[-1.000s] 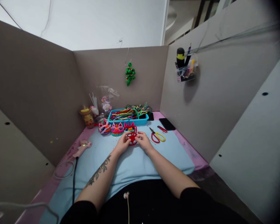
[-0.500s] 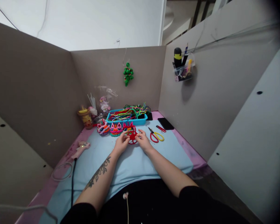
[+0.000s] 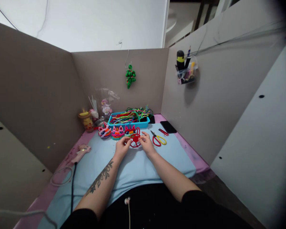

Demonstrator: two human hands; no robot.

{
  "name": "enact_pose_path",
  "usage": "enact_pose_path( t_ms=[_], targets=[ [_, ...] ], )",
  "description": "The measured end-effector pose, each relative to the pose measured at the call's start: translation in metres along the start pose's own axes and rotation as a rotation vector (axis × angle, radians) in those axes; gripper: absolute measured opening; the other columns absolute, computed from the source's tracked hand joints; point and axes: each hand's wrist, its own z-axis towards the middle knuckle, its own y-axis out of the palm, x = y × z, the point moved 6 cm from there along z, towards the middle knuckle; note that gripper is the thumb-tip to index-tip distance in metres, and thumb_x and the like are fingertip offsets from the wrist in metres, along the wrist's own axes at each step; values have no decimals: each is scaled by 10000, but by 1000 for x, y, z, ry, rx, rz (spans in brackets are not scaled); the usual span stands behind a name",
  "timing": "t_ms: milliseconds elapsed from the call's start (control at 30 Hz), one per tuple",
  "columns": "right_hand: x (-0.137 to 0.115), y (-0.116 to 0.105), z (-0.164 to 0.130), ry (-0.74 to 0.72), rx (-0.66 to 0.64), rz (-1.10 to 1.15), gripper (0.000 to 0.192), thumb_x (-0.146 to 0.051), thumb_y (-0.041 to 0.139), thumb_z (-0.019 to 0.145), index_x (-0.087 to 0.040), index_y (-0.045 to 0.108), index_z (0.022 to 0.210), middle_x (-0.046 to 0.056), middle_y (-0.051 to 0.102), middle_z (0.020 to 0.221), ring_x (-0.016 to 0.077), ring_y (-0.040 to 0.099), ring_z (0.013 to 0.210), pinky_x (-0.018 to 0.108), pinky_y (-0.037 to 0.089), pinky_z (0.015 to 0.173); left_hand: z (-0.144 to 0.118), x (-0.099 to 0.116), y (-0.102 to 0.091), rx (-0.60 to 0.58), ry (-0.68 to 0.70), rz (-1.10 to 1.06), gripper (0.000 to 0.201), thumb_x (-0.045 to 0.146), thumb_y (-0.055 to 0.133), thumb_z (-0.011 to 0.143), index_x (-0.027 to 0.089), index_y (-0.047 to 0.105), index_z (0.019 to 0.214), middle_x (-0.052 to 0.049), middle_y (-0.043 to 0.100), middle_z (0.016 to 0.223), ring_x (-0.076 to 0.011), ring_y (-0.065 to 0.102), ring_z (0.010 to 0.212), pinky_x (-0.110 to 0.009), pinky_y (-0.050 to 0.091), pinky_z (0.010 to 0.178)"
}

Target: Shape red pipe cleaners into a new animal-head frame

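Note:
Between my two hands is a red pipe-cleaner wheel point(image 3: 135, 139) with a round centre, spokes and an outer ring. A loose red end sticks up from its top. My left hand point(image 3: 123, 146) pinches the left rim, thumb and fingertips together. On the opposite rim, my right hand point(image 3: 146, 143) grips the wheel the same way. Just behind them stand a red-eared fuzzy cat head point(image 3: 130, 131), a pink one point(image 3: 118, 133) and a pink-and-orange one point(image 3: 104, 130). Red-and-yellow-handled scissors point(image 3: 159, 140) lie right of my right hand.
A blue basket point(image 3: 127, 125) of colourful pipe cleaners stands at the back. Right of it lie a phone point(image 3: 168, 127) and a small red tool point(image 3: 163, 132). On the left are a pink glue gun point(image 3: 81, 153) with a black cord and a cup point(image 3: 87, 122). Grey partitions enclose the table.
A loose red end now rises above the wheel, where it was curved close to the rim. My left hand has shifted slightly left; both hands keep hold.

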Motion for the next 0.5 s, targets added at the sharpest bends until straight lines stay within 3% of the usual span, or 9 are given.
enact_pose_path(
  t_ms=[133, 300, 500],
  targets=[
    [-5, -3, -1, -4, 28, -18, 229, -410, 566, 752, -186, 591, 712, 92, 387, 1260, 214, 503, 1031, 332, 436, 828, -2, -2, 3, -15, -6, -12, 256, 345, 591, 757, 147, 642, 911, -33, 665, 678, -142, 603, 618, -223, 433, 536],
    [-5, 1, -2, -14, -6, 2, 209, -383, 584, 738, -180, 579, 687, 94, 375, 1265, 227, 487, 1067, 346, 432, 840, -4, 3, 11, -76, 1, -84, 337, 296, 597, 750, 152, 629, 1052, -67, 705, 823, -170, 645, 709, -253, 483, 597],
    [8, 10, -1, -6, -56, 51, 190, -365, 631, 691, -185, 575, 678, 87, 384, 1240, 233, 456, 1120, 330, 453, 819, -1, -2, 7, 1, -69, -150, 306, 283, 640, 700, 157, 659, 978, -76, 700, 913, -168, 639, 722, -270, 502, 638]
  ],
)
